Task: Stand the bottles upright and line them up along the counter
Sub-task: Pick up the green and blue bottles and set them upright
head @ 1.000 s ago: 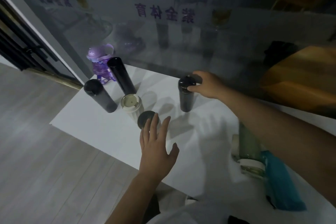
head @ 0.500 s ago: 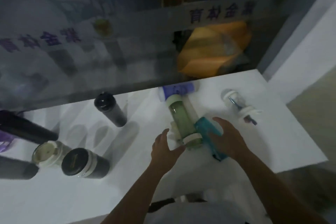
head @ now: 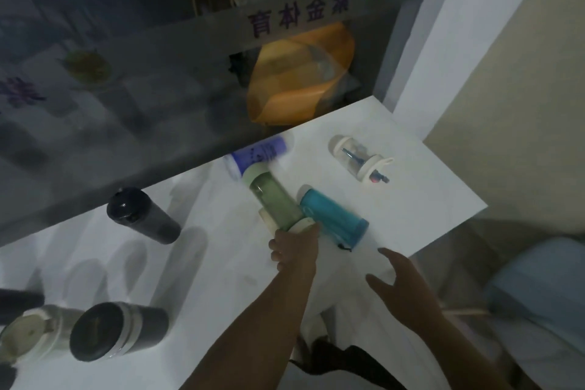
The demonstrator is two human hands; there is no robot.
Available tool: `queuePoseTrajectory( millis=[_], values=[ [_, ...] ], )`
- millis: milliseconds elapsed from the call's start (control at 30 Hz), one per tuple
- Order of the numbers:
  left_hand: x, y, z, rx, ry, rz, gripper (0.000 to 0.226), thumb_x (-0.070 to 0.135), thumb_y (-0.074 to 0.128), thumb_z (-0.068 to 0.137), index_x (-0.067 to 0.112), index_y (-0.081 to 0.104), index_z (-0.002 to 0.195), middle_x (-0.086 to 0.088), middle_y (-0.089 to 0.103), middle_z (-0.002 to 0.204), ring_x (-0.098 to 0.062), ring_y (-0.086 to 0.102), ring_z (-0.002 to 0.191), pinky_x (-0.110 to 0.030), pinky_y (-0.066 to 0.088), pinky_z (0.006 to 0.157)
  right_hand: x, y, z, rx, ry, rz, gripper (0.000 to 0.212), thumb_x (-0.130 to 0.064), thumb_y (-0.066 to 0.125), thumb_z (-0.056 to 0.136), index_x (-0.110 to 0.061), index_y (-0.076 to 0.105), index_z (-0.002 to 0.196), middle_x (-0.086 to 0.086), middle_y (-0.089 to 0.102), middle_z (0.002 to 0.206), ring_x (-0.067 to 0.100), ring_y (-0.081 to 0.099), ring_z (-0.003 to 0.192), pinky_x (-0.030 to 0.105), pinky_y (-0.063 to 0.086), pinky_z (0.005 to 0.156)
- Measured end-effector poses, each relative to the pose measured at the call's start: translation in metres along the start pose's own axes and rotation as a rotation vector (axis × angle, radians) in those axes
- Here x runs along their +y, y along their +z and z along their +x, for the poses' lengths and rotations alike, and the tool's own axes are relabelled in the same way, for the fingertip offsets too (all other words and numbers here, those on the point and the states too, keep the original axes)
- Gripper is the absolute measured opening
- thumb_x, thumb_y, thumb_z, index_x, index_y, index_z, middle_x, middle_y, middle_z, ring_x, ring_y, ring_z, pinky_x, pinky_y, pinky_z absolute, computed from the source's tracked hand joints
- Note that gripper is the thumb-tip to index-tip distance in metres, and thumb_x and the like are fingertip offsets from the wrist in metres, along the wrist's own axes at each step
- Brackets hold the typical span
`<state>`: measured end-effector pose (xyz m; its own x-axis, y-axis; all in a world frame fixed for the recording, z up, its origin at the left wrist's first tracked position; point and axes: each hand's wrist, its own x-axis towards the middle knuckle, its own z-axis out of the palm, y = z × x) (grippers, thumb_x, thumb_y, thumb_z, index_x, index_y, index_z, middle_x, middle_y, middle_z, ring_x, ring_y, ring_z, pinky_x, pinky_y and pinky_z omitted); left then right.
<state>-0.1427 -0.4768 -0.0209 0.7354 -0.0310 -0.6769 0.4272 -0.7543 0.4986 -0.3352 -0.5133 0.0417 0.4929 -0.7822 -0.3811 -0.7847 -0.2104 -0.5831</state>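
A purple bottle [head: 259, 153] by the glass is motion-blurred, its near end hidden behind the green bottle [head: 274, 199]. The left hand [head: 294, 247] covers the green bottle's near end. At the left edge, a dark bottle [head: 19, 304] is cut off. The pale bottle [head: 30, 337] beside it is partly cropped.

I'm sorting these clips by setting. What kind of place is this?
Probably a sports or fitness business's front area: a white counter stands against a glass partition bearing mirrored lettering that names a sports company, with drink bottles such as the green bottle scattered about.
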Motion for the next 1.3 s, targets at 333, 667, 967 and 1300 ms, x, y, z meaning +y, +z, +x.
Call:
queuePoseTrajectory(
  millis=[333,667,967,1300],
  values=[
    [-0.006,-0.004,0.016,-0.055,-0.088,-0.279,0.079,0.033,0.074,0.078,0.003,0.037,0.140,-0.019,0.037,0.144,-0.037,0.043,0.126,-0.043,0.042,0.099,0.014,0.003,-0.010,0.016,0.039,0.004,0.060,-0.037,0.068,0.085,-0.023,0.045,0.138,0.003,0.047,0.143,0.017,0.050,0.119,0.027,0.037,0.095],
    [-0.048,-0.038,0.040,0.179,0.034,-0.192,0.088,0.029,0.081,0.066,0.026,0.032,0.139,-0.015,0.047,0.126,-0.039,0.049,0.113,-0.052,0.045,0.097,-0.021,0.002,0.046,-0.144,-0.136,-0.037,0.062,-0.030,0.065,0.089,-0.015,0.037,0.142,0.008,0.040,0.147,0.022,0.048,0.125,0.020,0.034,0.094],
    [-0.046,-0.040,0.032,0.233,0.137,-0.365,0.079,0.019,0.090,0.057,0.019,0.049,0.125,-0.008,0.062,0.110,-0.028,0.062,0.090,-0.035,0.055,0.069,-0.010,-0.024,0.120,-0.299,-0.243,-0.019,0.051,-0.048,0.071,0.070,-0.023,0.058,0.112,0.003,0.063,0.107,0.005,0.064,0.080,0.019,0.051,0.065],
    [-0.034,-0.081,-0.020,0.423,0.377,-0.217,0.062,0.015,0.089,0.058,0.037,0.051,0.102,-0.002,0.055,0.101,-0.019,0.061,0.082,-0.032,0.055,0.058,-0.021,-0.032,0.161,-0.414,-0.328,-0.014,0.056,-0.026,0.063,0.088,-0.015,0.043,0.140,0.008,0.048,0.138,0.023,0.048,0.123,0.027,0.036,0.090]
  ],
)
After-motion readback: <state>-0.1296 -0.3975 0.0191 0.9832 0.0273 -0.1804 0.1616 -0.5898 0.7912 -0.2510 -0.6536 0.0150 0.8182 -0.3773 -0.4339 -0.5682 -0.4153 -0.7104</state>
